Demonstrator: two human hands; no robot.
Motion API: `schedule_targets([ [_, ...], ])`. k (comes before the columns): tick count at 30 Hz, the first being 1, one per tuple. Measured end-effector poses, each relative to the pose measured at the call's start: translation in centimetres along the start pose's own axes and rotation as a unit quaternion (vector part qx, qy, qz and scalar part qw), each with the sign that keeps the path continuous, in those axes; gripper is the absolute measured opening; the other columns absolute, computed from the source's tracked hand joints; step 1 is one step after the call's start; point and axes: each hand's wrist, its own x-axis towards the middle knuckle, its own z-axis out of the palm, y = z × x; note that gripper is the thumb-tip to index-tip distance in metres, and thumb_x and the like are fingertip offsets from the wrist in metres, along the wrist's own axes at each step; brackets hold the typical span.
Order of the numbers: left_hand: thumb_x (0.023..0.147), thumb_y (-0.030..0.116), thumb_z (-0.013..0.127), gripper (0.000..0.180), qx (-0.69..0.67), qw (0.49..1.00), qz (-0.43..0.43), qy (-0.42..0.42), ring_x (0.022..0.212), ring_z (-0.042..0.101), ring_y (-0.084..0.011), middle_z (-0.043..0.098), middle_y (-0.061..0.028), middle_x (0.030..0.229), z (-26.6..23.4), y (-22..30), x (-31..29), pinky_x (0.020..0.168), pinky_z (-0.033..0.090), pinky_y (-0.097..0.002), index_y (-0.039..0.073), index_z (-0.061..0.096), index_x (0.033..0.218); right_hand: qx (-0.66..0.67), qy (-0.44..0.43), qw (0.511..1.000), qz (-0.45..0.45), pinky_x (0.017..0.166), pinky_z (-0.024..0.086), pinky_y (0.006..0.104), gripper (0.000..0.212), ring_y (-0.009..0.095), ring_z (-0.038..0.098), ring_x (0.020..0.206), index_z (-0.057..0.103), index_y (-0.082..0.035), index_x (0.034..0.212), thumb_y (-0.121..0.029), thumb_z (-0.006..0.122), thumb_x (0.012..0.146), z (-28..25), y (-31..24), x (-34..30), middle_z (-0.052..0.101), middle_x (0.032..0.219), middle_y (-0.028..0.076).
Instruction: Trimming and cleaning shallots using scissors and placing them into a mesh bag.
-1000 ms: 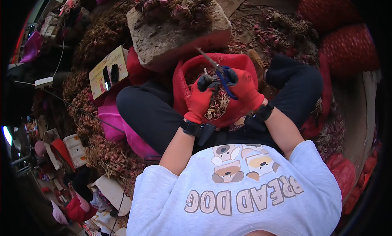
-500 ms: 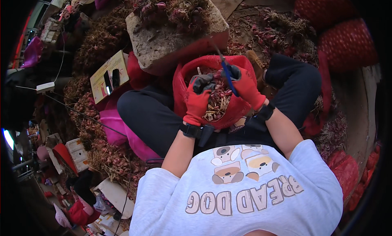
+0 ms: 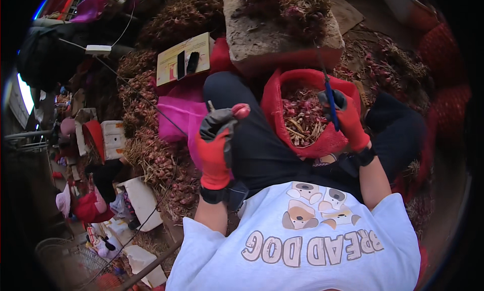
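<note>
We recorded the scene from the largest item down. A stone block [image 3: 282, 36] sat at 12 o'clock, with dried bulbs and stalks heaped on its top face. Piles of reddish shallots [image 3: 156, 160] spread across the ground from 9 to 11 o'clock. A pink cloth [image 3: 176, 117] lay against the seated person's left thigh. A yellow card [image 3: 171, 64] carrying two dark phones lay at 11 o'clock.

Directly below the block, a red mesh bag [image 3: 310, 112] rested open between the knees, loaded with shallot trimmings. It lay touching the right hand and apart from the left.

The left hand [image 3: 217, 145], in a red and black glove, was raised over the left thigh. Its fingers were closed narrowly on a single red shallot [image 3: 241, 110], pinched at the fingertips. The bulb lay at roughly 9 o'clock from the bag opening.

The right hand [image 3: 348, 119], gloved the same way, was closed around a blue-handled blade [image 3: 328, 97] at the bag's 3 o'clock rim. The tool's long axis ran from 6 to 12 o'clock, tip toward the block. The right hand was the nearer to the bag; the shallot lay at 9 o'clock from the blade, well apart.
</note>
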Motion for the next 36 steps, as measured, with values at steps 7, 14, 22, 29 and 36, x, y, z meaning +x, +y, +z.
schedule_targets([
  [7, 0.088, 0.001, 0.054, 0.023, -0.342, 0.927, -0.153, 0.000, 0.097, 0.057, -0.0123, 0.058, -0.0029, 0.106, 3.7, -6.5, 0.5, 0.087, 0.049, -0.0259, 0.005, 0.055, 0.111, -0.410, 0.025, 0.881, -0.236, 0.069, 0.047, 0.0382, 0.041, 0.032, 0.059, 0.077, 0.056, -0.004, 0.100, -0.026, 0.073, 0.070, 4.7, -2.9, -3.3, 0.060, 0.086, 0.013],
  [14, 0.089, 0.005, 0.053, 0.017, -0.369, 0.912, -0.175, -0.022, 0.096, 0.057, -0.0110, 0.060, -0.0009, 0.102, 6.3, -8.3, 1.3, 0.083, 0.049, -0.0241, 0.009, 0.058, 0.106, -0.468, 0.057, 0.867, -0.158, 0.068, 0.047, 0.0381, 0.044, 0.031, 0.060, 0.079, 0.058, -0.006, 0.099, -0.030, 0.074, 0.065, 2.7, -2.1, -5.4, 0.061, 0.089, 0.012],
  [22, 0.089, 0.004, 0.053, 0.021, -0.281, 0.951, -0.125, -0.035, 0.093, 0.058, -0.0136, 0.059, -0.0044, 0.102, 7.1, -7.9, 1.1, 0.088, 0.047, -0.0273, 0.005, 0.056, 0.109, -0.478, 0.063, 0.861, -0.159, 0.068, 0.048, 0.0380, 0.046, 0.030, 0.061, 0.079, 0.059, -0.008, 0.103, -0.030, 0.074, 0.065, 2.4, -1.3, -5.5, 0.062, 0.087, 0.012],
  [29, 0.087, 0.002, 0.050, 0.024, -0.291, 0.947, -0.104, -0.087, 0.096, 0.058, -0.0178, 0.059, -0.0086, 0.102, 7.5, -6.8, 0.7, 0.090, 0.047, -0.0305, 0.002, 0.054, 0.110, -0.409, 0.003, 0.911, -0.052, 0.068, 0.048, 0.0373, 0.033, 0.032, 0.062, 0.078, 0.063, -0.009, 0.097, -0.026, 0.071, 0.071, 0.1, 0.6, -5.2, 0.065, 0.082, 0.014],
  [36, 0.088, 0.007, 0.053, 0.019, -0.044, 0.999, 0.021, 0.003, 0.096, 0.059, -0.0166, 0.061, -0.0117, 0.106, -3.1, -1.0, 0.4, 0.083, 0.048, -0.0257, 0.001, 0.055, 0.105, -0.306, 0.037, 0.950, -0.038, 0.067, 0.047, 0.0322, 0.032, 0.022, 0.064, 0.074, 0.059, -0.003, 0.100, -0.022, 0.070, 0.077, 0.4, -0.7, -5.1, 0.064, 0.079, 0.011],
])
